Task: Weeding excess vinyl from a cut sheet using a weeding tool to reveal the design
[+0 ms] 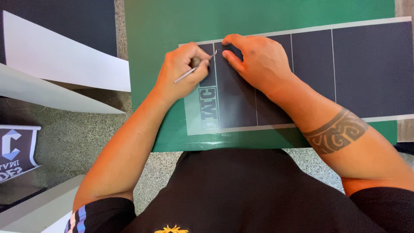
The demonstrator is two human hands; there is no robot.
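Nearest the camera, a black shirt [241, 194] fills the bottom of the view, and both bare forearms reach forward from it over a green cutting mat [172, 26] on the speckled counter [77, 138]. On the mat lies a long dark vinyl sheet [366, 69], scored into panels by thin pale lines; at its left end the dark layer is stripped away around blocky letters [209, 108].

Left hand [183, 71] is curled, its fingers closed around a thin metal pick [189, 74] held like a pen, tip angled up and right onto the sheet near its top edge. Right hand [258, 60] lies palm down on the sheet, fingers bent, fingertips pressing just beside the pick's tip.

White sheets [60, 60] lie well apart at the left.
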